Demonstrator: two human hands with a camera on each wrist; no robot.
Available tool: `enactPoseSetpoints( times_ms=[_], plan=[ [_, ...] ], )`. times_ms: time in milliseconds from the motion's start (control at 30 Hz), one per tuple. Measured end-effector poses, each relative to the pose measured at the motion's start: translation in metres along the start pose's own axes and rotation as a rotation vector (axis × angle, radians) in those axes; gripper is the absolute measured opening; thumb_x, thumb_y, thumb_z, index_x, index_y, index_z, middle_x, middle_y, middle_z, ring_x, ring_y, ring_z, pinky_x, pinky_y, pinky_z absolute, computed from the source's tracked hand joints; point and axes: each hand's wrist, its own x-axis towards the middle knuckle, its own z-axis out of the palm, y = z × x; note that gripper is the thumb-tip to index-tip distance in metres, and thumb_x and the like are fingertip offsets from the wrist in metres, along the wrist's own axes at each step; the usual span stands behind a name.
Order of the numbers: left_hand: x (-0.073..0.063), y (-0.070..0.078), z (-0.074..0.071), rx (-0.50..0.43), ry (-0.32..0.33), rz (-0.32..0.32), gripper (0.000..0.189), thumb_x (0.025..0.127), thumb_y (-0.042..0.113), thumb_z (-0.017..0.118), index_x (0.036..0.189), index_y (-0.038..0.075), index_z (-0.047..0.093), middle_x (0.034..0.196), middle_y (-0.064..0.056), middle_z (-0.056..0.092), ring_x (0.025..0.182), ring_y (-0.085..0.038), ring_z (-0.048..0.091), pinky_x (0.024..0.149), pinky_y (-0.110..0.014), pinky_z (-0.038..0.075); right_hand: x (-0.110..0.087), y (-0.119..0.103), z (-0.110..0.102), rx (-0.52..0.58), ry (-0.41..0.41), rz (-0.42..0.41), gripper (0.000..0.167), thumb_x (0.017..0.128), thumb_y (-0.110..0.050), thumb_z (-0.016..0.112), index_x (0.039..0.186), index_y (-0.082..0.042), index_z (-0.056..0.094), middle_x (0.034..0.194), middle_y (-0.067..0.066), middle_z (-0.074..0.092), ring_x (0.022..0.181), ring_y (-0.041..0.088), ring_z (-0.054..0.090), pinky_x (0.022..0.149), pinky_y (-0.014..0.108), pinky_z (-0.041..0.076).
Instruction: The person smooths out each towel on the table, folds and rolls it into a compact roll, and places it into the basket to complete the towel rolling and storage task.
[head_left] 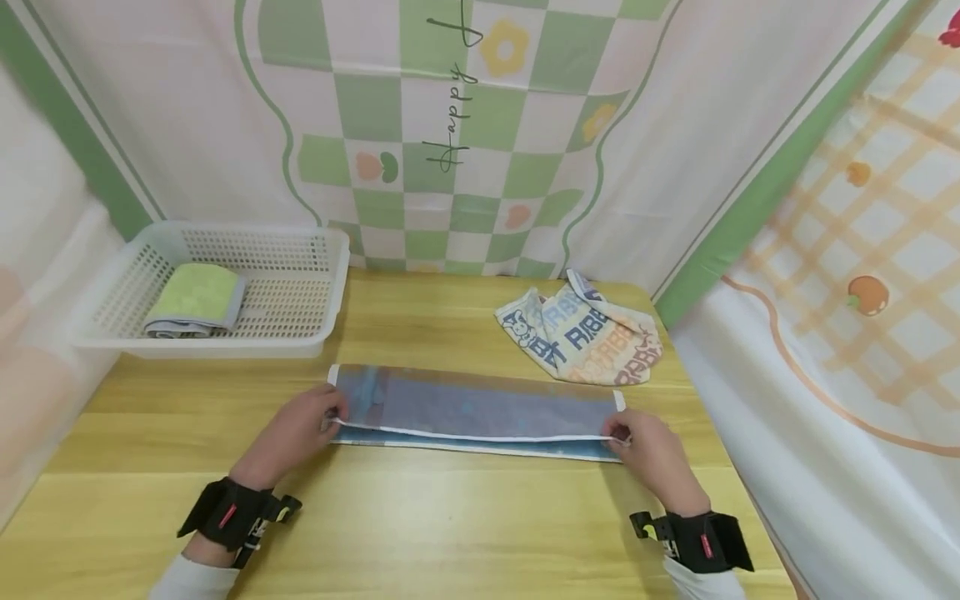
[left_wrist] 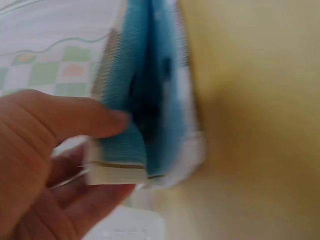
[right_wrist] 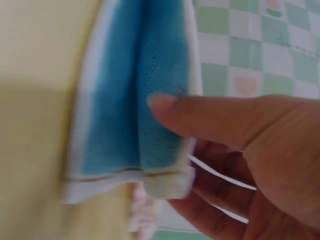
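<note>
A blue towel (head_left: pixel 480 408) with white edging lies folded lengthwise into a long strip on the wooden table. At its left end my left hand (head_left: pixel 303 425) pinches the near edge of the upper layer. My right hand (head_left: pixel 645 446) grips the same edge at the right end. Between the hands that edge stands slightly lifted, showing a brighter blue inside over the lower layer. In the left wrist view, the thumb (left_wrist: pixel 95 117) presses on the towel's blue inner face, fingers behind it. The right wrist view shows the right thumb (right_wrist: pixel 200 112) likewise on the fuzzy blue side.
A white perforated basket (head_left: pixel 333 292) stands at the back left with a folded green and grey towel (head_left: pixel 197 296) in it. A crumpled, lettered cloth (head_left: pixel 585 333) lies at the back right. Patterned curtains (head_left: pixel 480 167) hang behind the wooden table (head_left: pixel 427 517).
</note>
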Motion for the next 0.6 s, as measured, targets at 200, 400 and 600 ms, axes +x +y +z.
enactPoseSetpoints(
  times_ms=[200,400,600],
  plan=[
    [-0.010,-0.003,0.008,0.034,-0.058,0.015,0.018,0.079,-0.001,0.080,0.085,0.011,0.069,0.088,0.003,0.062,0.085,-0.014,0.058,0.074,-0.034,0.055,-0.007,0.008,0.015,0.035,-0.130,0.027,0.017,0.081,-0.003,0.082,0.079,-0.014,0.070,0.080,-0.003,0.065,0.075,0.012,0.061,0.071,0.037,0.053],
    [-0.009,0.001,0.007,0.092,-0.078,-0.014,0.016,0.078,0.003,0.083,0.086,0.011,0.072,0.090,0.001,0.066,0.088,-0.018,0.061,0.074,-0.036,0.055,-0.004,0.007,0.014,0.049,-0.153,0.009,0.017,0.078,-0.003,0.084,0.081,-0.013,0.070,0.082,-0.001,0.066,0.078,0.014,0.061,0.073,0.039,0.054],
    [-0.006,0.004,0.009,0.137,-0.063,-0.014,0.011,0.079,0.006,0.082,0.081,0.013,0.073,0.084,0.004,0.065,0.083,-0.016,0.060,0.071,-0.035,0.054,0.007,0.001,0.013,0.095,-0.158,-0.036,0.017,0.079,-0.014,0.085,0.089,-0.008,0.074,0.088,0.002,0.069,0.083,0.017,0.064,0.078,0.041,0.055]
  ],
)
